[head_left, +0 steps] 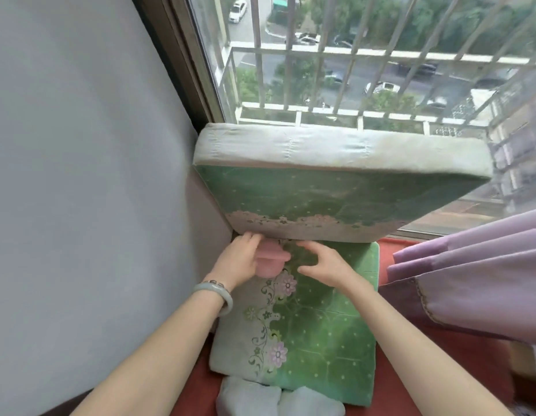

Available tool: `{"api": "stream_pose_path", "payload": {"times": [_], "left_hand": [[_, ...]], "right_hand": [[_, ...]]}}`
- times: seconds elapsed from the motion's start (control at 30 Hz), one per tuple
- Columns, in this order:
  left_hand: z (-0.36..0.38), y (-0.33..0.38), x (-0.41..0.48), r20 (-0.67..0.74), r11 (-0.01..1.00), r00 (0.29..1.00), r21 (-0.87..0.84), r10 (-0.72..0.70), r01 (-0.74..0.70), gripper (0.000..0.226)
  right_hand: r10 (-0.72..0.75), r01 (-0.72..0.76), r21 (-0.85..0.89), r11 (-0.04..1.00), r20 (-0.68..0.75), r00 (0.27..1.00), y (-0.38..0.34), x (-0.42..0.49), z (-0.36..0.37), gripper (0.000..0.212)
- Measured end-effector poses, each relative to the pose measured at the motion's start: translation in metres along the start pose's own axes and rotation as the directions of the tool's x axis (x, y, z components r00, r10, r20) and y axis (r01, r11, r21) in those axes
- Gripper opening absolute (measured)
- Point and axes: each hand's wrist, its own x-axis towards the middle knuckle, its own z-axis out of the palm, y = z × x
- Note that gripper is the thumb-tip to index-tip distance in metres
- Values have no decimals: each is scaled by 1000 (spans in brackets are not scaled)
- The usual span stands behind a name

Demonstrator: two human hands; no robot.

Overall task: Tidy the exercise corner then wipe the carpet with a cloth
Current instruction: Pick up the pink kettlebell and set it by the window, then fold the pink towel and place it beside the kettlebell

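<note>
Both hands are in at the far end of the flat cushion [320, 334], where the upright cushion [335, 193] leans toward the window. The pink object [271, 259], too blurred to name, lies at that far end, toward the flat cushion's left side, and its long axis seems to run left to right. The left hand [238, 261] is pressed against its left end, though I can't tell if it is gripping. The right hand [323, 265] hovers just off the right end, fingers and thumb spread, holding nothing. Left is nearer, so the lift likely starts there. The red carpet [440, 370] shows beyond the flat cushion's right edge.
</note>
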Motion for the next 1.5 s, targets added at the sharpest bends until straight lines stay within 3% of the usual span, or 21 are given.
{"api": "stream_pose_path", "payload": {"times": [0.17, 0.33, 0.53, 0.77, 1.13, 1.5], "left_hand": [[-107, 86, -69, -86, 921, 996, -390, -31, -5, 74], [-210, 170, -144, -178, 768, 983, -636, -43, -81, 74], [-297, 247, -215, -298, 667, 947, -683, 118, -298, 84], [-352, 298, -257, -300, 544, 869, -686, 393, -483, 94], [-343, 367, -322, -139, 365, 574, -648, 807, -668, 100], [-246, 497, -409, 152, 226, 168, -700, 974, -677, 98]], "right_hand": [[41, 9, 250, 968, -194, 980, -60, -127, -80, 65], [-25, 136, 330, 934, -320, 947, -129, -246, -158, 68], [-70, 284, 413, 865, -460, 885, -191, -371, -218, 79], [3, 415, 462, 784, -671, 741, -221, -483, -230, 88], [307, 462, 489, 740, -857, 415, -213, -637, -129, 93], [629, 367, 582, 726, -778, -10, -162, -807, -11, 92]]}}
